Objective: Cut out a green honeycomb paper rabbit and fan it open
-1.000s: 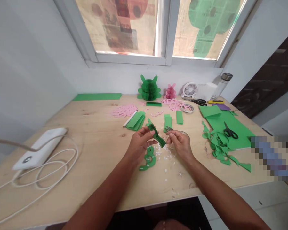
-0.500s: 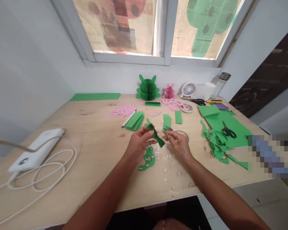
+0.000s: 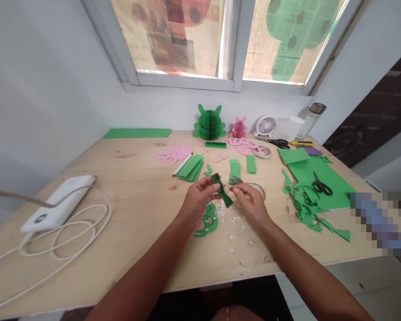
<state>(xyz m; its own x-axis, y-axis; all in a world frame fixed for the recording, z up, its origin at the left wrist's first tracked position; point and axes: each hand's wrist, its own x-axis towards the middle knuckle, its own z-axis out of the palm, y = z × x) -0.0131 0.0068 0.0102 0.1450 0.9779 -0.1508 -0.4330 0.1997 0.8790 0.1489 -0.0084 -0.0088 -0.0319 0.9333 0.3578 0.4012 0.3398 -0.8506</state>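
Note:
Between finger and thumb, my left hand (image 3: 200, 198) pinches a folded stack of dark green paper (image 3: 224, 192), tilted with its lower end toward the right. Just right of the stack, the fingers of my right hand (image 3: 249, 200) are pressed together; small scissor-like metal blades (image 3: 236, 180) stick up beside them, and I cannot make out what the fingertips grip. Green curved cutouts (image 3: 211, 220) with small white strips lie under my left hand. Tiny white bits (image 3: 231, 237) are scattered below. A tape roll (image 3: 261, 191) is partly hidden behind my right hand.
Green scraps (image 3: 305, 205), black scissors (image 3: 321, 185) and a green sheet (image 3: 337, 196) lie at right. A white power bank (image 3: 62, 200) with coiled cable sits left. Behind are pink cutouts (image 3: 175, 153), a green honeycomb figure (image 3: 210, 125), a fan (image 3: 266, 125) and a bottle (image 3: 310, 121).
The view has shifted slightly, so the table items appear a little further right. The green stack is slightly more upright in my left hand, and a small curved green piece behind it shows more fully.

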